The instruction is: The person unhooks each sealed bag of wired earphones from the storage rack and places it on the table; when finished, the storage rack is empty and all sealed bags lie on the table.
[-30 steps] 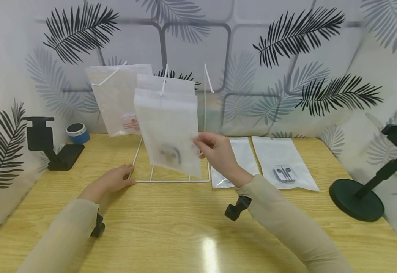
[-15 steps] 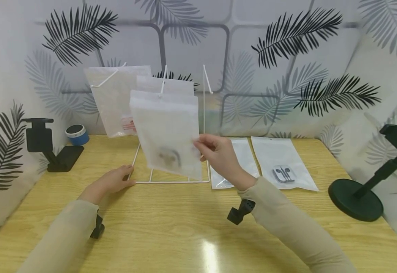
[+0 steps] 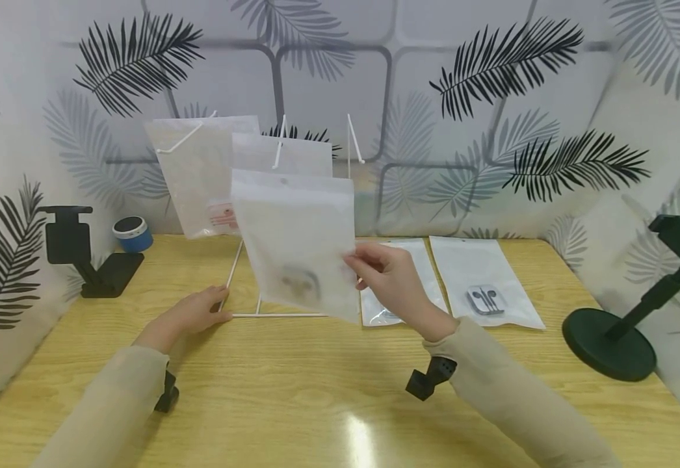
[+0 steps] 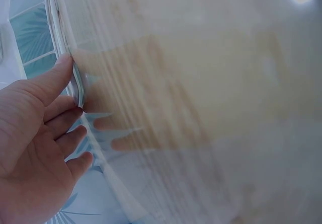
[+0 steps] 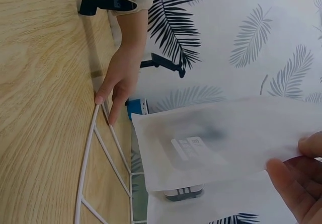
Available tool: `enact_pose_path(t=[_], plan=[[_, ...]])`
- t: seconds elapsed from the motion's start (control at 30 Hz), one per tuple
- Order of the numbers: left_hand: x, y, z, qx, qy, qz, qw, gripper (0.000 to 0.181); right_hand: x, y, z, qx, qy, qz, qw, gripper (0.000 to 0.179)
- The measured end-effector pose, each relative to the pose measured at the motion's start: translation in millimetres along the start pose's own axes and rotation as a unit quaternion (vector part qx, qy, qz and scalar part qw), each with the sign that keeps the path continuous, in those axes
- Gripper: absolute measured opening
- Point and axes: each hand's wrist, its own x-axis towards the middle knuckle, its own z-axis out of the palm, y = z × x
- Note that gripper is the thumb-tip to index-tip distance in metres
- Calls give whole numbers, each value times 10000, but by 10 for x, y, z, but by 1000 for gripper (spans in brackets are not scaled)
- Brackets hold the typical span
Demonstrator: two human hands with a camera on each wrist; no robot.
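Right hand (image 3: pixel 391 278) pinches a bag (image 3: pixel 294 237); unhooking looks done (hook (image 3: pixel 278 155) beyond those fingers); left hand (image 3: pixel 192 312), unclenched, touches rack (image 3: pixel 287 315); next, probably, drawing clear.

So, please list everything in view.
Table: one, yellowish, below
Wire rack: one, white, on table
Held bag: one, whitish, before rack
Hanging bags: at least two, whitish, on rack
Flat bags: two, white, table's right
Bagged items: several, pink or dark, inside
Cylinder: one, blue, back left
Stands: two, dark, either side
Leafy backdrop: one, pale, behind
Wrist cameras: two, black, worn
Sleeves: two, beige, front
Left hand: one, on rack
Right hand: one, pinching held bag
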Motion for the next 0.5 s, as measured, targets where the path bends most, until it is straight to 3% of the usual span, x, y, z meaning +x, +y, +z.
enact_pose_path(t=[0.5], plan=[[-22, 59, -28, 57, -18, -51, 10000, 60, -363, -5, -438, -187, -326, 74, 9993, 10]])
